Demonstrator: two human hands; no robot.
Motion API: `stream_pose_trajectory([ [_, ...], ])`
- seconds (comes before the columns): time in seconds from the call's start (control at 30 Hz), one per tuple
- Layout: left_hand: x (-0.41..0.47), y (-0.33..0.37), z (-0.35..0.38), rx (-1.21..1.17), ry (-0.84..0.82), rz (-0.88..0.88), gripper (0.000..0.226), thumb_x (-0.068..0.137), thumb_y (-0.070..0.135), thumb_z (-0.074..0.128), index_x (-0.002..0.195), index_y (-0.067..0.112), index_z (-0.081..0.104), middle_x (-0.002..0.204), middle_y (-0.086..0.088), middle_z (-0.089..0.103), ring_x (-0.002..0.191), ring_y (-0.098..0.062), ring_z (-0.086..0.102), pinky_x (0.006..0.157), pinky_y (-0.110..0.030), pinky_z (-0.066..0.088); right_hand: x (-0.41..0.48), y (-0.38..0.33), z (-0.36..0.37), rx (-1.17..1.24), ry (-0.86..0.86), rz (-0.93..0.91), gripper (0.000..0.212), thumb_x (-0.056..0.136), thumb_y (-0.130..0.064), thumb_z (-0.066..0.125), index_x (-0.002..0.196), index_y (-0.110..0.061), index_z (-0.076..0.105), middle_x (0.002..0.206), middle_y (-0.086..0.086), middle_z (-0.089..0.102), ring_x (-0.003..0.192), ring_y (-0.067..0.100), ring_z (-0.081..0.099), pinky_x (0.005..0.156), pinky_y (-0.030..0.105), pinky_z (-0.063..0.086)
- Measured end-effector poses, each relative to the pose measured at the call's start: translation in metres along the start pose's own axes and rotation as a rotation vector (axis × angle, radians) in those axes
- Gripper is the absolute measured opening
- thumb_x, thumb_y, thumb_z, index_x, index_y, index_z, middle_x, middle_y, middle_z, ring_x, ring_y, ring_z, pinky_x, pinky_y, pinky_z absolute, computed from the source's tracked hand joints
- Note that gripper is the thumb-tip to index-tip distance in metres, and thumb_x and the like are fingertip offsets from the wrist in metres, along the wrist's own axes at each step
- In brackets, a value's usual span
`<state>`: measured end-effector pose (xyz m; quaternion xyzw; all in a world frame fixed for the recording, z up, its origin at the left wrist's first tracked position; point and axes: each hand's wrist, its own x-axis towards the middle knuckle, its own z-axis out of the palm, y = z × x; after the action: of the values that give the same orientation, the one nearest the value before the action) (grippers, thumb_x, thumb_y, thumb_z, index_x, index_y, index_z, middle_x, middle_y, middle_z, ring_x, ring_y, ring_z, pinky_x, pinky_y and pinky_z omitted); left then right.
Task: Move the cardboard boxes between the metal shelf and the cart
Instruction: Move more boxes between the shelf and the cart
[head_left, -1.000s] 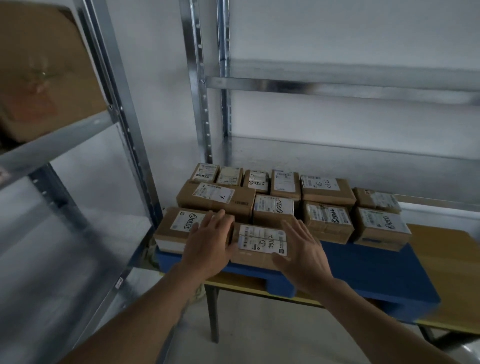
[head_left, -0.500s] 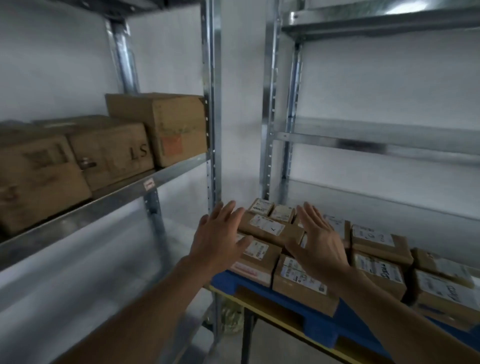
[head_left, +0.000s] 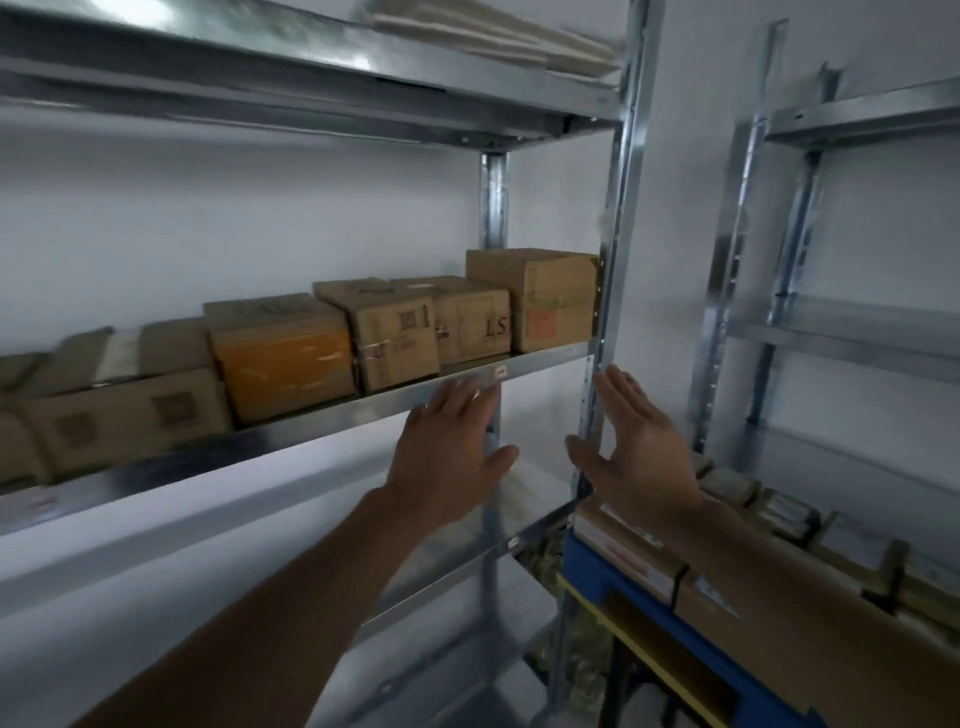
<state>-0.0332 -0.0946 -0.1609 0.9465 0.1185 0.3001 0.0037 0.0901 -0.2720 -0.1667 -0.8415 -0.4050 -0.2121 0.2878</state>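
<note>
The metal shelf (head_left: 291, 421) on the left carries a row of cardboard boxes (head_left: 530, 301); the cart (head_left: 613, 582) sits low on the right. The left hand (head_left: 447, 457) and right hand (head_left: 639, 452) are spread flat, empty, raised near the shelf edge. Reaching in, the right hand could strike the post (head_left: 618, 234).

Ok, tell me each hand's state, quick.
Left hand: open, holding nothing.
Right hand: open, holding nothing.

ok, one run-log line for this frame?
left hand: open, empty, at grey metal shelf edge | right hand: open, empty, by upright | brown cardboard boxes: rowed on shelf, untouched | small cardboard boxes: on blue cart
</note>
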Motion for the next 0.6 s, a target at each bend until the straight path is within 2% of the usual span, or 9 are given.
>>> stream_pose_trajectory([
  [0.13,-0.04,-0.025,-0.045,0.052,0.105,-0.049,0.056,0.09,0.047,0.062,0.136,0.02,0.048,0.146,-0.003,0.048,0.133,-0.024,0.045,0.105,-0.045,0.045,0.0,-0.053,0.009,0.099,0.008,-0.087,0.076,0.093,-0.047,0.058,0.155,-0.015,0.028,0.162,0.001,0.024,0.149,0.019,0.024,0.116,0.03,0.021],
  [0.23,-0.069,-0.049,-0.074,0.077,0.143,-0.107,0.06,0.089,0.051,0.059,0.139,0.021,0.046,0.143,0.0,0.05,0.128,-0.022,0.049,0.101,-0.044,0.048,-0.001,-0.095,0.018,0.174,0.007,-0.16,0.078,0.089,-0.058,0.052,0.153,-0.018,0.032,0.158,0.001,0.036,0.142,0.021,0.038,0.115,0.038,0.036],
  [0.3,-0.091,-0.065,-0.093,0.102,0.156,-0.154,0.063,0.091,0.052,0.056,0.143,0.021,0.042,0.147,0.0,0.047,0.133,-0.023,0.046,0.107,-0.042,0.043,-0.002,-0.124,0.025,0.207,0.011,-0.218,0.079,0.087,-0.065,0.043,0.152,-0.021,0.033,0.155,0.0,0.041,0.138,0.022,0.043,0.107,0.046,0.045],
  [0.43,-0.136,-0.097,-0.131,0.164,0.133,-0.263,0.068,0.095,0.053,0.051,0.151,0.023,0.03,0.159,0.001,0.03,0.146,-0.023,0.026,0.116,-0.043,0.028,-0.012,-0.189,0.039,0.209,0.013,-0.269,0.077,0.091,-0.061,0.047,0.154,-0.02,0.031,0.157,0.001,0.037,0.139,0.025,0.043,0.11,0.046,0.043],
  [0.5,-0.162,-0.116,-0.152,0.19,0.138,-0.297,0.067,0.094,0.054,0.051,0.151,0.022,0.032,0.159,0.0,0.03,0.147,-0.024,0.024,0.116,-0.046,0.031,-0.017,-0.222,0.047,0.231,-0.01,-0.312,0.077,0.091,-0.064,0.044,0.153,-0.02,0.031,0.157,0.001,0.038,0.135,0.026,0.048,0.109,0.046,0.044],
  [0.6,-0.204,-0.144,-0.187,0.22,0.187,-0.331,0.066,0.091,0.05,0.056,0.146,0.018,0.042,0.153,-0.005,0.041,0.143,-0.029,0.034,0.11,-0.047,0.039,-0.028,-0.275,0.06,0.283,-0.035,-0.375,0.077,0.092,-0.068,0.042,0.149,-0.016,0.038,0.152,0.002,0.046,0.124,0.029,0.057,0.101,0.048,0.05],
])
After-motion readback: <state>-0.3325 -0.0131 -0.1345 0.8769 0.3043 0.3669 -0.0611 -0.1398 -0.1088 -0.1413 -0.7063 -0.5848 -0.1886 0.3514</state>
